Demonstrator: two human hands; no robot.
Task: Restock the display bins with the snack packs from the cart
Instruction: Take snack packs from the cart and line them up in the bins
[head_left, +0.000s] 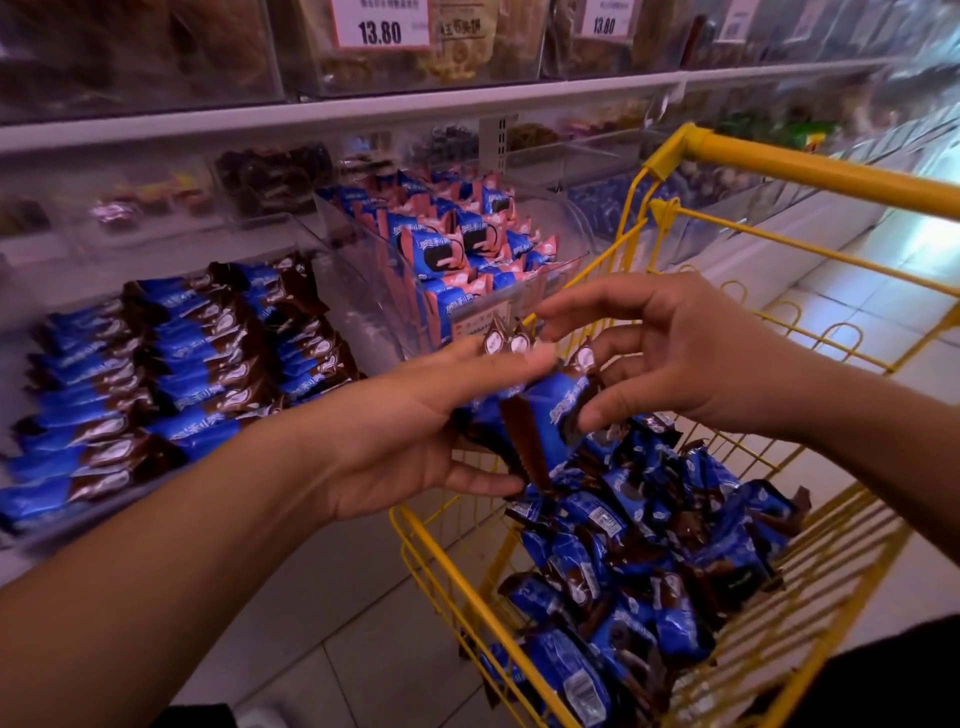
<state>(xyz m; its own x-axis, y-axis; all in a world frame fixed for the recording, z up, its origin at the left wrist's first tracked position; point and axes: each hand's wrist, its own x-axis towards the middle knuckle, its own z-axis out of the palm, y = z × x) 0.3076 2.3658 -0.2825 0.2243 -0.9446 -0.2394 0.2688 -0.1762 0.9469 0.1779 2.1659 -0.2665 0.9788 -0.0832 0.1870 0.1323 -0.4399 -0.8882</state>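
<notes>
Item: glossy blue-and-brown foil snack packs (540, 415), pillow-shaped with crimped, saw-toothed ends; you held a small fanned bunch of them above the near corner of the cart. Your left hand (415, 436) gripped the bunch from the left, fingers laid across the tops and thumb curled under the lower ends. Your right hand (675, 358) met it from the right, fingertips pinching the outermost pack, the other fingers loosely spread. Container one: a yellow wire cart (810, 239), thin painted rods with a round tubular handle, holding a loose, jumbled heap of packs (649, 561) of the same wrapper. Container two: a clear plastic display bin (322, 270) to your left, its matching packs (171, 374) laid flat in neat overlapping rows. Container three: a clear bin (519, 296) just behind your hands, filled with upright blue-and-pink packs (452, 244). Above, a white shelf edge carried a price tag (380, 23) reading 13.80.
</notes>
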